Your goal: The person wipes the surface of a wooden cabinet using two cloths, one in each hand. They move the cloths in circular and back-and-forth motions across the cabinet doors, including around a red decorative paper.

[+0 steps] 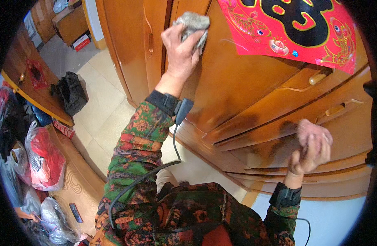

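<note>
Head view: wiping down the cabinet (227, 88), by the look of it, one cloth per hand. Landmark: the red paper poster (297, 35) on its front. To do this well, I'd press each cloth flat instead of bunched, follow the wood grain, work round the pull (321, 76) just below the poster, and stop short of the paper's edge, which could snag or tear. Worth minding the black cable (175, 143) below and left of the poster, lest it drag across wiped wood. Left hand (180, 51), left of the poster: partly closed, grey cloth (192, 19) gathered between thumb and bent fingers, against the wood. Right hand (310, 159), below the poster: fingers curled round a pink cloth (313, 130); blurred, so I can't tell whether it touches the drawer fronts.
</note>
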The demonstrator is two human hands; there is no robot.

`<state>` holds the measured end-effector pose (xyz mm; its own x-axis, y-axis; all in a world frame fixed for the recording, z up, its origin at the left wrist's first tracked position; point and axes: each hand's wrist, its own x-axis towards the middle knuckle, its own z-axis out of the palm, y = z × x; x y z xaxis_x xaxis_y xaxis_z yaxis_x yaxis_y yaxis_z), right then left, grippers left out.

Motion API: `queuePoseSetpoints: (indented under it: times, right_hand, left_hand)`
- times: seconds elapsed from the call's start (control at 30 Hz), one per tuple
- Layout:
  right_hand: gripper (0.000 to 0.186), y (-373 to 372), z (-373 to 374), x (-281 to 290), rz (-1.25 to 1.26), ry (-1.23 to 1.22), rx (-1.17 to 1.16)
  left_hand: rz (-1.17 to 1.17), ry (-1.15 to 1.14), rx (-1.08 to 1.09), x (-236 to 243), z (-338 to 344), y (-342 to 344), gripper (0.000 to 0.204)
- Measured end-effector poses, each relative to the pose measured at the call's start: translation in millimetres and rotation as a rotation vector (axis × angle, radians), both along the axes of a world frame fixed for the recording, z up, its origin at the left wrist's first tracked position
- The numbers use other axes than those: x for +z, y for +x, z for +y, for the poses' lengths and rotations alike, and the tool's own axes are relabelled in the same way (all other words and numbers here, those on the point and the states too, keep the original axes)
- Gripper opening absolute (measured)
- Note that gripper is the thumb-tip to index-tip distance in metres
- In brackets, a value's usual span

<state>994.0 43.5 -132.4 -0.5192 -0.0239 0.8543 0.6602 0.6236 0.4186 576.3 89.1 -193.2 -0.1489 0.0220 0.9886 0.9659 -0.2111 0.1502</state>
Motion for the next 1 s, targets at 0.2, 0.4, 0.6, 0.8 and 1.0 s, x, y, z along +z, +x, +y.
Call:
queuePoseSetpoints:
  times: [0.2,0.4,0.6,0.8,1.0]
  right_hand:
    - [0.05,62,35,-16,-0.043,0.076,-0.162]
    - [0.053,66,45,-30,-0.074,0.145,-0.162]
    - [0.036,66,48,-27,-0.122,0.204,-0.12]
    - [0.046,64,51,-31,-0.102,0.235,-0.137]
    - [0.051,69,50,-30,-0.126,0.17,-0.133]
  left_hand:
    - [-0.253,-0.232,0.055,-143,-17,19,0.041]
    - [-0.766,-0.303,0.078,-261,-22,72,0.048]
    - [-1.275,-0.33,0.151,-320,-15,98,0.035]
    - [-2.082,-0.052,-0.318,-300,-9,82,0.035]
    - [-1.092,-0.095,-0.066,-184,-10,148,0.037]
